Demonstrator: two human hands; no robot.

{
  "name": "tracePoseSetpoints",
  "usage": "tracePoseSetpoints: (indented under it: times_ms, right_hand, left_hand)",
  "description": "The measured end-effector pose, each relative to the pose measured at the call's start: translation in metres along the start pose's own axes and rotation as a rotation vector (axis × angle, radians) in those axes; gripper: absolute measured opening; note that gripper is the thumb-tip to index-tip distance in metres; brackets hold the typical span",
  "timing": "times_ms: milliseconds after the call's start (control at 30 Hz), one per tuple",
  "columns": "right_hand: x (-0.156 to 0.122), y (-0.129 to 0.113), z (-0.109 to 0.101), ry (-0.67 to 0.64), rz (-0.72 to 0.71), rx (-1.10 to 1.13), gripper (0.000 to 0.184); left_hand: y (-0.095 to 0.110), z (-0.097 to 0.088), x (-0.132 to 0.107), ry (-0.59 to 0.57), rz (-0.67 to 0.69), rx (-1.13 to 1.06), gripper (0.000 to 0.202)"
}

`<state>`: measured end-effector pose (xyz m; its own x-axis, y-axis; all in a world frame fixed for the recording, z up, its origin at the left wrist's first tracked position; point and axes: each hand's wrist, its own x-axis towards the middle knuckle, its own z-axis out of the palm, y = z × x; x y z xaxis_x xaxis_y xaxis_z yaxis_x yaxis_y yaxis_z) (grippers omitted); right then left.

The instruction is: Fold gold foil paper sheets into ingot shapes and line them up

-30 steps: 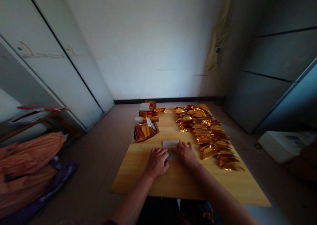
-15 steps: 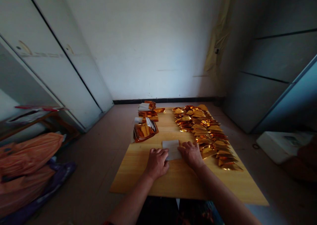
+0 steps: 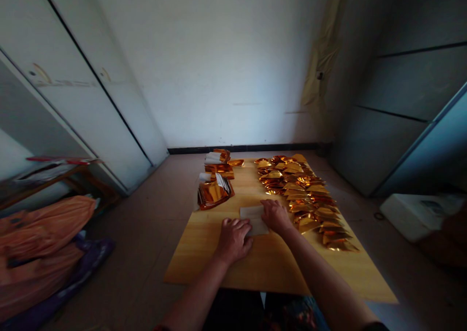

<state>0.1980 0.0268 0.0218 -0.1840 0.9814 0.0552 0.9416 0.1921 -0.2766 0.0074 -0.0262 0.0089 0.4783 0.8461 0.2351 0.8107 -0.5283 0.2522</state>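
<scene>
A small sheet of paper (image 3: pixel 251 213), pale side up, lies on the wooden board in front of me. My left hand (image 3: pixel 235 239) rests over its lower left part, fingers laid out on it. My right hand (image 3: pixel 276 217) covers the sheet's right edge, its bent fingers reaching the upper right corner. Neither hand appears to lift the sheet. To the right stand rows of folded gold foil paper pieces (image 3: pixel 292 186), close to my right hand. At the far left of the board lies a stack of gold foil sheets (image 3: pixel 213 194), some showing white backs.
The wooden board (image 3: pixel 197 253) has more foil sheets (image 3: pixel 219 169) at its back left. A white wall (image 3: pixel 233 78) rises behind it. Cabinets (image 3: pixel 105 102) stand left, and a grey appliance-like cabinet (image 3: pixel 386 127) right. Orange and purple bags (image 3: pixel 47 234) lie left; a white box (image 3: pixel 404 217) sits right.
My right hand has slid up and slightly left along the sheet's right edge. The orange sliver seen there earlier is now hidden. My left hand has shifted slightly right.
</scene>
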Motion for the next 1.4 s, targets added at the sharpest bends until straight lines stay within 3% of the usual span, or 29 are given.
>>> tracePoseSetpoints:
  times_ms: [167, 467, 667, 1400]
  right_hand:
    - [0.013, -0.010, 0.001, -0.052, 0.018, 0.029, 0.056]
    - [0.011, -0.013, 0.000, 0.074, -0.176, -0.036, 0.022]
    - [-0.005, -0.008, 0.004, 0.058, -0.301, -0.104, 0.019]
    - [-0.018, -0.009, 0.012, 0.046, -0.340, -0.147, 0.022]
  left_hand:
    - [-0.001, 0.003, -0.001, 0.004, 0.002, -0.016, 0.034]
    - [-0.002, 0.003, -0.001, 0.016, 0.009, -0.019, 0.031]
    - [0.000, 0.003, -0.002, 0.026, 0.009, -0.019, 0.031]
    - [0.005, 0.001, -0.006, 0.054, 0.041, 0.048, 0.028]
